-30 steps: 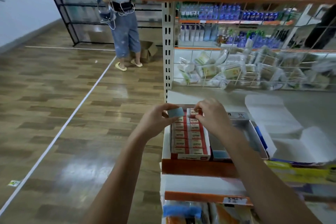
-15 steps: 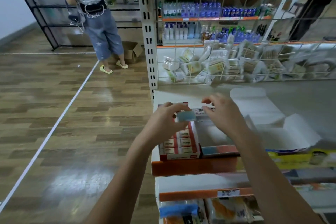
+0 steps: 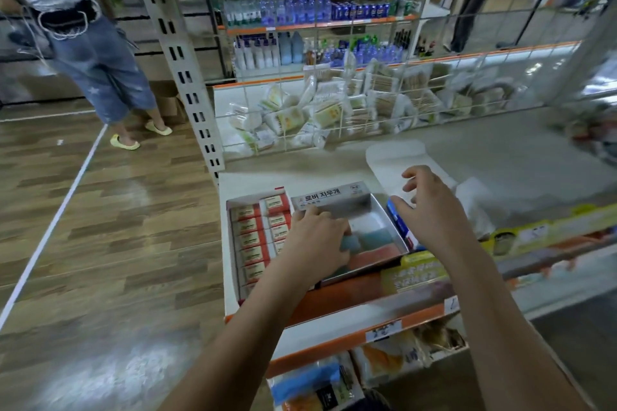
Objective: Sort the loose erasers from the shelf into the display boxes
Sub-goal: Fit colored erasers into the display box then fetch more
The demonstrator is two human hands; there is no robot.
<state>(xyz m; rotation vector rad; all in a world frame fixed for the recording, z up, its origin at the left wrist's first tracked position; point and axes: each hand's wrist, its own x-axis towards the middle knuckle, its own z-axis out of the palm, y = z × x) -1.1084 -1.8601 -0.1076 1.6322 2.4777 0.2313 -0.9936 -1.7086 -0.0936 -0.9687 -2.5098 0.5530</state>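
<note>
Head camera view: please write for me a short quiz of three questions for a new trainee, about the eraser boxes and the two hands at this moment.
1. True or false: the left hand holds a blue eraser over the grey display box.
2. Which box is nearly full of erasers in red and white sleeves? A) the grey display box B) the white display box to its left C) neither
3. Fill in: the right hand is ____, with spread fingers, and holds nothing.

Key
1. True. The hand is low inside the box with the eraser in its fingers.
2. B.
3. Open.
</note>
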